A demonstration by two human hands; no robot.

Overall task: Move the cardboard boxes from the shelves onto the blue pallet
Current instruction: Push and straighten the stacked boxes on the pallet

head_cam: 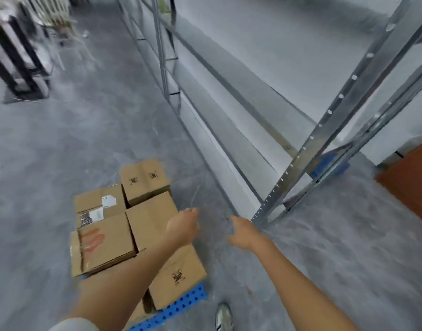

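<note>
My left hand [184, 226] and right hand [243, 232] are extended at frame centre, both empty with fingers loosely spread. The cardboard boxes [143, 218] sit packed edge to edge on the blue pallet [181, 304], lower left, probably for stability. The visible shelves [241, 96] hold none.

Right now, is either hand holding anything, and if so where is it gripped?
Nothing is held. The left hand hangs empty over the boxes, and the right hand reaches toward the shelves, also empty.

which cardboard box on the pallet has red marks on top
The big brown cardboard box at the stack's near-left corner; its neighbours show white labels, black logos or plain tops.
</note>
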